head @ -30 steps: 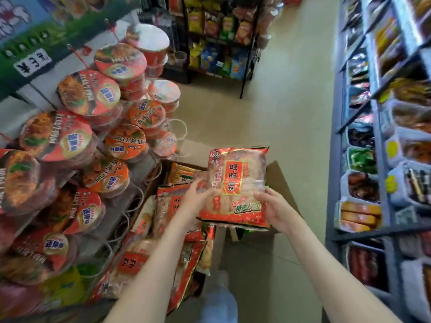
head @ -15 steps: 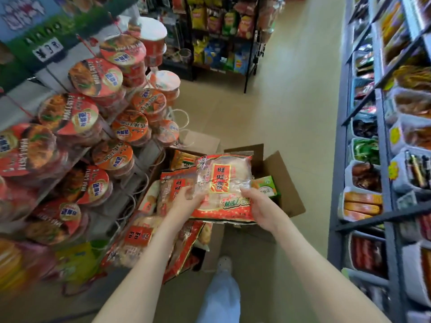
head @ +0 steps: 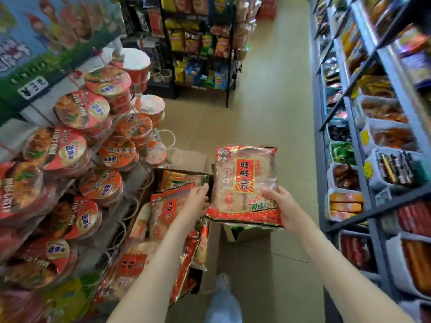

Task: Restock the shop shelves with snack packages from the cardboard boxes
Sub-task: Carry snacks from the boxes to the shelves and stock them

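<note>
One package [head: 245, 183] gripped by left hand [head: 198, 199], right hand [head: 283, 207].

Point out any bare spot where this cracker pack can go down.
Bare: the aisle floor between the chip rack and the right-hand shelving, and the tiles nearer the shoe. Crowded: the noodle bowls fill the left display, packs fill the cardboard box, and the shelf bins look full.

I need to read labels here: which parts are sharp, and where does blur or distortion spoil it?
Head view: the rice cracker pack in the right hand is sharp, print legible; noodle bowls at lower left and right-side shelves smear toward the edges; wide-angle distortion tilts the shelves.
</note>
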A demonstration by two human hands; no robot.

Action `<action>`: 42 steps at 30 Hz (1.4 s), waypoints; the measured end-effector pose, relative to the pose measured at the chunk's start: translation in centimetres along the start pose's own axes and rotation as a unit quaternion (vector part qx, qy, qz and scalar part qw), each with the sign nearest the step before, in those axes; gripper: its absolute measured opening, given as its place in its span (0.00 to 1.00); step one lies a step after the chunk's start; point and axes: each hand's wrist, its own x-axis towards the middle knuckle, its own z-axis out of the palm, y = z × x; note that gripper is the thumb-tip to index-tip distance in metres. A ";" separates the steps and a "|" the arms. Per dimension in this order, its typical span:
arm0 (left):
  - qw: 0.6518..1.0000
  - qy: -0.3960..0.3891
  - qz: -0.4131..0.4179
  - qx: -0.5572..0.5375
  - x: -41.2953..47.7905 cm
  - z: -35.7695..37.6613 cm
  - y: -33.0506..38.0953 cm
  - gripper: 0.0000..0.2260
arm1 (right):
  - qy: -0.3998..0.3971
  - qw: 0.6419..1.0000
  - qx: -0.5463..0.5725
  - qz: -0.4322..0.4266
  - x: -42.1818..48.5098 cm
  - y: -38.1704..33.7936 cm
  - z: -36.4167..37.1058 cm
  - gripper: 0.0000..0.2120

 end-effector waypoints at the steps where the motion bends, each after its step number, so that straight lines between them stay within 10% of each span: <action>1: 1.000 0.000 -0.003 0.010 0.2 1.1 0.3 0.22 | 0.020 1.000 0.005 -0.013 -1.1 -0.5 -1.6 0.27; 10: 0.975 -0.150 0.083 0.141 -2.8 18.2 4.5 0.12 | 0.229 0.954 0.032 -0.190 -19.2 -3.9 -17.0 0.11; 26: 0.862 -0.398 0.311 0.034 -28.4 45.1 14.2 0.06 | 0.428 0.763 0.192 -0.445 -50.2 -5.1 -27.6 0.16; 42: 0.555 -0.595 0.444 0.374 -39.8 67.4 15.4 0.11 | 0.648 0.643 0.115 -0.392 -62.1 -2.6 -42.3 0.28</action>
